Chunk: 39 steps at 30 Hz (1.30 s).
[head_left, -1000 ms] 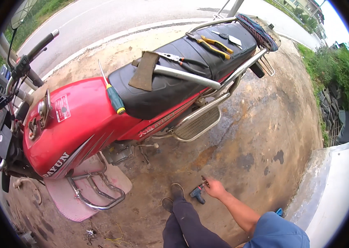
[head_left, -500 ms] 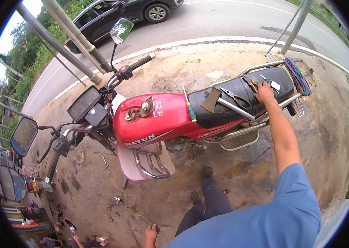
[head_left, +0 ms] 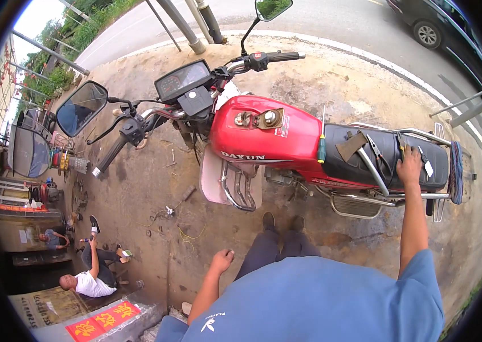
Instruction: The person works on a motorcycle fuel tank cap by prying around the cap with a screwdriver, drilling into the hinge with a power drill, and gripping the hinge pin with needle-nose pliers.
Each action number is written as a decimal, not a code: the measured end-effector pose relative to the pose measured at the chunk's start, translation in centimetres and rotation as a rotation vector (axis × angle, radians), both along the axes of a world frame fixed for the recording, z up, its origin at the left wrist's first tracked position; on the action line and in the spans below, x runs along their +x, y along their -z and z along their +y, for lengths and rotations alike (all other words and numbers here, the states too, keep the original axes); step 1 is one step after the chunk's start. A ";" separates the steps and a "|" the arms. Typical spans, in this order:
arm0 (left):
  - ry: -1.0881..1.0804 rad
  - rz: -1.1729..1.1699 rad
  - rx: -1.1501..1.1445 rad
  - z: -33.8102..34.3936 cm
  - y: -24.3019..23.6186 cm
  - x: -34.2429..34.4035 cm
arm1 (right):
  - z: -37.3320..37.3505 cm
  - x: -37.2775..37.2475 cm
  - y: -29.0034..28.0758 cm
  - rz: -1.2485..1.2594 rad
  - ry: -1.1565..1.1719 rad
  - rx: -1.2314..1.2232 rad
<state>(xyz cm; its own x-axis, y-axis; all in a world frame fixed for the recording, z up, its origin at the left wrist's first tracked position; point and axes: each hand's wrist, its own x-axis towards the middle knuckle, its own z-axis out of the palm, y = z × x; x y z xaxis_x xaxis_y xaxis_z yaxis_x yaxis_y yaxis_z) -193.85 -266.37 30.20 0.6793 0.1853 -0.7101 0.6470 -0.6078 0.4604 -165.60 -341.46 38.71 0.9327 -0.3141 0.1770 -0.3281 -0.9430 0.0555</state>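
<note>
My right hand (head_left: 409,168) reaches onto the black seat (head_left: 349,170) of the red motorcycle (head_left: 263,149), fingers curled on yellow-handled pliers (head_left: 401,143). Beside it lie a small tool with a white part (head_left: 428,168), long-nose pliers (head_left: 380,157) with dark handles and a metal-handled axe (head_left: 352,145). A green-and-yellow screwdriver (head_left: 321,149) rests upright in the picture where tank meets seat. My left hand (head_left: 222,261) hangs low beside my legs, fingers curled; whether anything is inside is unclear.
A seated person (head_left: 92,279) in a white top and another person (head_left: 53,236) are at the left, among parked vehicles (head_left: 30,154). Loose tools and wire (head_left: 179,202) lie on the stained concrete. Poles (head_left: 189,34) edge the road, where a dark car (head_left: 440,34) passes.
My right hand has risen from low over the ground to the pliers on the seat. The view has swung left, bringing handlebars and seated people into sight. The car has moved rightward.
</note>
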 end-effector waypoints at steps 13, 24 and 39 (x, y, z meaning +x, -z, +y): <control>0.388 -0.198 -0.005 -2.9 -7.6 22.2 | 1.1 3.2 3.6 0.279 -0.002 0.199; 0.546 -0.654 -0.534 -11.2 -17.0 39.2 | 28.6 1.7 -14.1 0.044 0.155 1.326; 0.070 -0.306 -0.414 -10.6 -13.0 39.3 | 51.2 3.5 -1.1 0.634 0.363 2.955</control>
<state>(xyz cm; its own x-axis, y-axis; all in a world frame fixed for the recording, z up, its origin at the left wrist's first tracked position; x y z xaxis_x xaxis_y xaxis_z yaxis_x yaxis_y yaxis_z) -154.54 -276.94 43.24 0.8681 -0.1223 -0.4811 0.4095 -0.3714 0.8333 -162.13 -290.23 39.83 0.6578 0.6254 -0.4198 -0.6934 0.7204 -0.0135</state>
